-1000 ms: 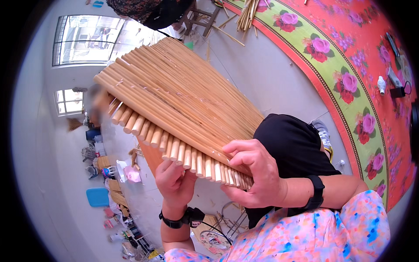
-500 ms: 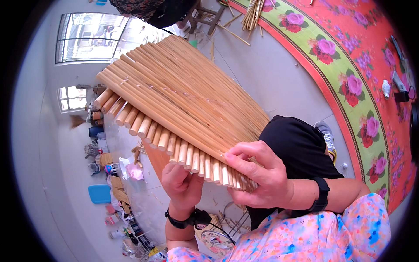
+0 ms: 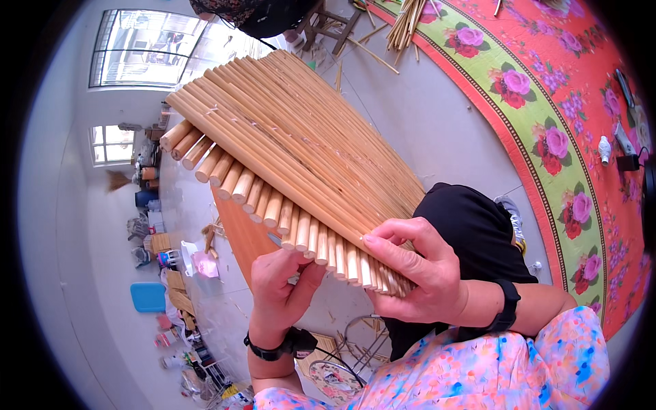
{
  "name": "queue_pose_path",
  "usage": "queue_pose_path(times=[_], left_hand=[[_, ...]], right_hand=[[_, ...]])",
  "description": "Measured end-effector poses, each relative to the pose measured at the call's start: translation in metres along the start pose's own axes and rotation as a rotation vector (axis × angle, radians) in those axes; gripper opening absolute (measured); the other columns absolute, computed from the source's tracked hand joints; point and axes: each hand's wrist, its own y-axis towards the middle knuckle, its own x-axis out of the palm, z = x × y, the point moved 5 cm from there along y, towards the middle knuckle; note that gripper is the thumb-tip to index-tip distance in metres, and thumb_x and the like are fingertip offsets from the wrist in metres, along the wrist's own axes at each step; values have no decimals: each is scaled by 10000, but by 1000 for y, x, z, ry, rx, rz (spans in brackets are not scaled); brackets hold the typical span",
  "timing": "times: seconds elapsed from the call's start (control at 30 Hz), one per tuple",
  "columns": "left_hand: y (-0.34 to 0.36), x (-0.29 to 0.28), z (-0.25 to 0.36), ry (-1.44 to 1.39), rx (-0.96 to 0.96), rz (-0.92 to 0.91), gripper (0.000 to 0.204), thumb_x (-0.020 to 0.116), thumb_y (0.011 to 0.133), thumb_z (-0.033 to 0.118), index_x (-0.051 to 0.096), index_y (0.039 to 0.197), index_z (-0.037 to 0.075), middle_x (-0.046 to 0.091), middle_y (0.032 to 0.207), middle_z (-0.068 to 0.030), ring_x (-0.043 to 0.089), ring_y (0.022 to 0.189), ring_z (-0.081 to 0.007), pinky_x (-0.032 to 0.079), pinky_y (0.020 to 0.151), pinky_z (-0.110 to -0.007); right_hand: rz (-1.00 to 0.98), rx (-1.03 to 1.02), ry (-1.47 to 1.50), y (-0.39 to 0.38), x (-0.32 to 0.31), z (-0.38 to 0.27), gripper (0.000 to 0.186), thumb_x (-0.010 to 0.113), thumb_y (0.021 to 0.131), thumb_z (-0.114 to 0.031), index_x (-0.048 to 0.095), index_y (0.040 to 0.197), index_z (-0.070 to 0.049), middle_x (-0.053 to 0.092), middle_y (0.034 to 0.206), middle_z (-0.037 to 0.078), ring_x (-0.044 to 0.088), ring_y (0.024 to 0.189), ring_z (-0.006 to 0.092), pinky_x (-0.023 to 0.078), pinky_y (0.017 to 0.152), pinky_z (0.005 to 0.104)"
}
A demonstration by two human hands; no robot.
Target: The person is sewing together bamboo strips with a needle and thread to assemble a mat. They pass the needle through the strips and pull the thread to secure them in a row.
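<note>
A mat of pale brown round wooden sticks (image 3: 301,143), laid side by side, slopes from the far left down to my lap. Several stick ends along its near left edge reach past a straight top row. My right hand (image 3: 424,273) clamps the near right corner, thumb on top and the other fingers underneath. Just below the stick ends is my left hand (image 3: 283,290), its fingers curled and pinched. A small grey shiny tip (image 3: 275,238) shows above those fingers; the rest of it is hidden, so its kind is unclear. Thin marks, perhaps thread, run across the sticks.
Beneath the mat stands a brown board (image 3: 239,225). A floral red and green cloth (image 3: 547,137) covers the right side, with small items on it. Loose sticks (image 3: 406,27) lie on the far floor near a person in dark patterned clothing (image 3: 256,14). Household goods line the left wall.
My left hand has come slightly away from the stick ends, and a shiny tip now shows above it. The mat has shifted a little right in view; my right hand keeps its hold.
</note>
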Motion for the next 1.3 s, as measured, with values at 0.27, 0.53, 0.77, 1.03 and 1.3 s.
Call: queue_pose_path(times=[0.27,0.53,0.77,1.03,1.3], left_hand=[[1,2,-5,-86,-24,16,98,709,767,-20,615,791,-5,595,645,-80,577,534,-179,426,500,-269],[-5,8,-12,-94,29,154,109,715,757,-37,613,793,-22,594,645,-74,536,529,-164,397,493,-256],[-2,10,-9,-99,43,193,119,720,757,-27,605,787,-25,581,641,-72,529,532,-166,397,491,-260],[3,14,-5,-117,64,223,163,696,772,14,556,688,6,521,571,-75,502,488,-201,352,460,-290],[5,19,8,-52,-7,209,106,651,784,-4,549,759,12,584,662,-105,604,582,-263,436,526,-308]], right_hand=[[-5,-8,-3,1,-1,1,630,728,576,-33,633,1200,-28,588,1072,110,581,825,234,531,702,309],[-19,-2,17,1,-1,0,637,726,569,-16,631,1199,-12,576,1080,122,579,854,241,528,709,309],[-16,2,34,1,-2,1,629,716,567,-7,635,1191,-4,573,1093,127,579,872,243,527,715,310],[-22,6,46,0,0,1,633,719,561,-15,636,1188,0,580,1086,136,591,890,268,521,753,339],[-13,-30,-7,1,1,-1,680,714,563,-24,594,1231,8,575,1090,151,595,897,288,523,765,349]])
